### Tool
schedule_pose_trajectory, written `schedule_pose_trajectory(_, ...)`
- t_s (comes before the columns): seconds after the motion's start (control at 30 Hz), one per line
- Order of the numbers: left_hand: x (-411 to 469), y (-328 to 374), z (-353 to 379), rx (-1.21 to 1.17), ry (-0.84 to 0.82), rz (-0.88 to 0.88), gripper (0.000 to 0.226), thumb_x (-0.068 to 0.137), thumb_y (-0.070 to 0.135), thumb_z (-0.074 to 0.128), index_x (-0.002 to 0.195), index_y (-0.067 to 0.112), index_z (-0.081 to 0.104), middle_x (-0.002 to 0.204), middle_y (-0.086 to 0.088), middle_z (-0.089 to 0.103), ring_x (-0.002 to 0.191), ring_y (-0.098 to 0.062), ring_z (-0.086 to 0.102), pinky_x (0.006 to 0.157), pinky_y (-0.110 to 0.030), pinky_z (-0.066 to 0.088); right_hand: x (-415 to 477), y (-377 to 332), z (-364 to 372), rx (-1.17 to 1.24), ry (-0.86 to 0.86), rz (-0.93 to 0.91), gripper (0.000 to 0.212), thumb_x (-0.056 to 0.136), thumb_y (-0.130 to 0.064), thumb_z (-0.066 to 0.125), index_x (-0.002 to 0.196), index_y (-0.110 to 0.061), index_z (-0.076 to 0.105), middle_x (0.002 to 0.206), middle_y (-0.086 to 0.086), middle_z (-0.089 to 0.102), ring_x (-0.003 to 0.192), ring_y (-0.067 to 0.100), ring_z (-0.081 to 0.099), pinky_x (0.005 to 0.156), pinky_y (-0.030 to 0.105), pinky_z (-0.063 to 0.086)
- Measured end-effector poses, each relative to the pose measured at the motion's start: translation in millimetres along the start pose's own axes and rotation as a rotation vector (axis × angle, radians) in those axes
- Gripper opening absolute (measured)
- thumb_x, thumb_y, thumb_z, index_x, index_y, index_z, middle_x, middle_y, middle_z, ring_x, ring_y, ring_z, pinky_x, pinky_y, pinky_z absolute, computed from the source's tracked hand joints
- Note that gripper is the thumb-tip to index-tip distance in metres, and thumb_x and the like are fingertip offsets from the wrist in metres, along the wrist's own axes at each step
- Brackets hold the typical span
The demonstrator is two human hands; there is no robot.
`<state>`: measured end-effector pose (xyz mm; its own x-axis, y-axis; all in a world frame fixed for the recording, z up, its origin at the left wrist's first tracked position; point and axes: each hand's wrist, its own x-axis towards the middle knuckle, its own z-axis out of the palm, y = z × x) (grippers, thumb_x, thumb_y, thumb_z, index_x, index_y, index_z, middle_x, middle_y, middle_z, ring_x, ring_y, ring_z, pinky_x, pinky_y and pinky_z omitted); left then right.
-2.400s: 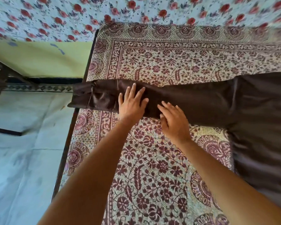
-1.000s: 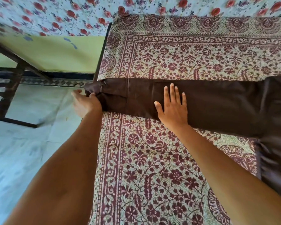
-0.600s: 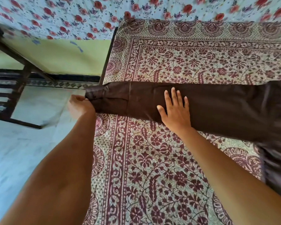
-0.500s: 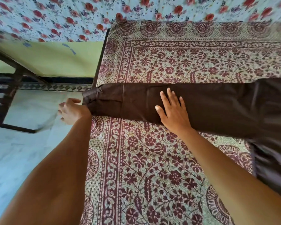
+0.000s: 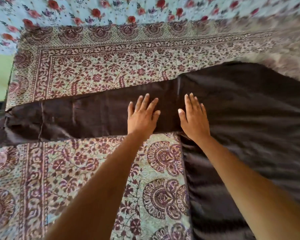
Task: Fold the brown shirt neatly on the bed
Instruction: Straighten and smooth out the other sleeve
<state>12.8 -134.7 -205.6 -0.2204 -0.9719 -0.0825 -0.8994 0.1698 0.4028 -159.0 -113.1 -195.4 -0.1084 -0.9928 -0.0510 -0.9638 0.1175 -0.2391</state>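
While the brown shirt (image 5: 241,118) is lying spread on the bed (image 5: 93,170), its sleeve (image 5: 85,116) reaching left, both hands, left (image 5: 142,116) and right (image 5: 194,118), are pressing flat, fingers splayed, gripping nothing. Smoothing appears underway; no fold is showing yet.

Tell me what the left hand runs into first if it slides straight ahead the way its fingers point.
The left hand would cross the brown shirt sleeve's far edge onto the patterned bedspread; nothing else appears in that line.

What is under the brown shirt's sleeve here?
The sleeve lies flat on the patterned bedspread, which shows above and below it. The left hand and right hand press on top. The bedspread beneath the cloth is hidden.
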Motion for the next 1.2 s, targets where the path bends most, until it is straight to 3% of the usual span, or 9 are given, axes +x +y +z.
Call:
schedule_pose_trajectory(0.13,11,4,18,0.161,-0.039,0.019,0.054,0.097,0.051,0.025,0.147,0.035,0.016,0.159,0.004,0.008,0.146,-0.017,0.005,0.116,-0.045,-0.001,5,47,2,-0.033,-0.105,0.117,0.059,0.099,-0.04,0.026,0.148,-0.014,0.008,0.157,0.007,0.002,0.145,0.022,0.002,0.117,0.042,0.002)
schedule_pose_trajectory(0.33,21,-32,-2,0.106,0.098,-0.549,0.061,0.098,0.047,0.019,0.15,0.017,0.008,0.159,-0.004,0.001,0.146,-0.02,-0.001,0.117,-0.049,-0.004,-2,70,15,-0.133,-0.011,0.091,0.073,0.086,-0.056,0.001,0.148,-0.019,0.01,0.157,0.006,0.004,0.145,0.021,0.004,0.116,0.043,0.0)
schedule_pose_trajectory(0.43,46,26,16,0.144,0.141,-0.261,0.059,0.099,0.041,0.019,0.15,0.016,0.004,0.159,-0.002,0.0,0.146,-0.017,-0.002,0.117,-0.043,-0.007,0,71,19,-0.128,0.02,0.098,0.07,0.087,-0.051,0.002,0.148,-0.018,0.011,0.157,0.007,0.006,0.145,0.021,0.006,0.117,0.042,0.003)
schedule_pose_trajectory(0.53,70,93,49,0.144,-0.029,0.093,0.055,0.1,0.039,0.02,0.15,0.021,0.005,0.159,0.003,0.002,0.146,-0.013,-0.001,0.117,-0.04,-0.004,1,73,21,-0.114,0.042,0.095,0.069,0.086,-0.043,0.0,0.148,-0.015,0.013,0.157,0.007,0.009,0.144,0.02,0.008,0.116,0.042,0.004)
schedule_pose_trajectory(0.63,94,89,56,0.242,-0.083,0.196,0.054,0.1,0.041,0.02,0.15,0.024,0.007,0.159,0.006,0.006,0.146,-0.012,0.003,0.118,-0.039,-0.001,2,73,23,-0.105,0.049,0.093,0.068,0.086,-0.04,0.001,0.147,-0.014,0.014,0.156,0.008,0.01,0.144,0.02,0.009,0.116,0.042,0.005)
schedule_pose_trajectory(0.73,123,57,42,0.282,-0.08,0.188,0.054,0.1,0.041,0.019,0.15,0.025,0.008,0.159,0.007,0.007,0.146,-0.013,0.004,0.119,-0.041,0.002,1,73,25,-0.101,0.06,0.095,0.067,0.087,-0.04,0.005,0.147,-0.014,0.017,0.156,0.008,0.013,0.144,0.021,0.013,0.115,0.042,0.007)
schedule_pose_trajectory(0.87,133,62,32,0.255,-0.001,-0.021,0.055,0.1,0.038,0.021,0.15,0.021,0.008,0.159,0.002,0.004,0.146,-0.016,0.002,0.118,-0.043,-0.003,1,73,25,-0.103,0.07,0.1,0.067,0.087,-0.041,0.007,0.147,-0.013,0.017,0.156,0.01,0.012,0.144,0.022,0.013,0.115,0.042,0.006)
schedule_pose_trajectory(1.03,89,88,57,0.3,-0.084,0.326,0.054,0.1,0.038,0.023,0.15,0.022,0.008,0.159,0.006,0.007,0.146,-0.011,0.005,0.118,-0.038,0.001,0,73,25,-0.114,0.077,0.143,0.067,0.089,-0.041,0.01,0.147,-0.005,0.01,0.155,0.015,0.008,0.144,0.025,0.008,0.116,0.04,0.003)
schedule_pose_trajectory(1.2,133,33,26,0.286,-0.067,-0.014,0.055,0.1,0.041,0.017,0.15,0.021,0.005,0.159,0.003,0.004,0.146,-0.016,0.002,0.118,-0.043,-0.001,-1,73,23,-0.1,0.061,0.137,0.067,0.091,-0.04,0.015,0.147,-0.004,0.006,0.156,0.015,0.004,0.145,0.024,0.005,0.116,0.037,0.0)
